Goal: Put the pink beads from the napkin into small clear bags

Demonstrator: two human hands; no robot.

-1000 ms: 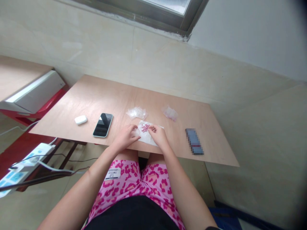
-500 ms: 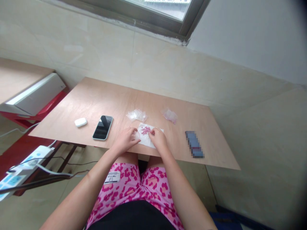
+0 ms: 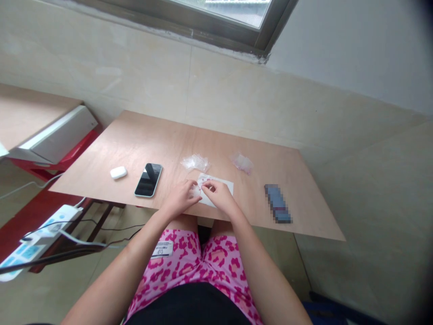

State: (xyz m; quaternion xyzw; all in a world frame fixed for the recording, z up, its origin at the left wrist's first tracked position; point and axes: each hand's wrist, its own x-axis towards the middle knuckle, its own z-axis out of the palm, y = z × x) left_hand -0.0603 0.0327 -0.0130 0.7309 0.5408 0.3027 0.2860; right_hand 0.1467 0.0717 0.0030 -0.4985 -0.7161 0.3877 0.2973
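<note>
My left hand (image 3: 181,197) is closed around the edge of a small clear plastic bag (image 3: 195,191) at the left side of a white paper sheet (image 3: 207,200). Thumb and fingers of my right hand (image 3: 217,193) are pinched together right beside the bag's mouth. A pink speck shows at those fingertips, too small to make out well. Small pink bead-like pieces (image 3: 204,178) lie on the upper part of the sheet, partly hidden behind my right hand.
Beyond the sheet lie a heap of clear plastic bags (image 3: 195,162) and another bag with pinkish contents (image 3: 242,163). A phone (image 3: 149,180) and a white case (image 3: 118,173) are on the left; a pixelated dark device (image 3: 278,203) is on the right. A power strip (image 3: 40,241) stands lower left.
My right hand has moved left from the pile of pink pieces to the bag in my left hand. The left hand stays about where it was; the view has shifted slightly.
</note>
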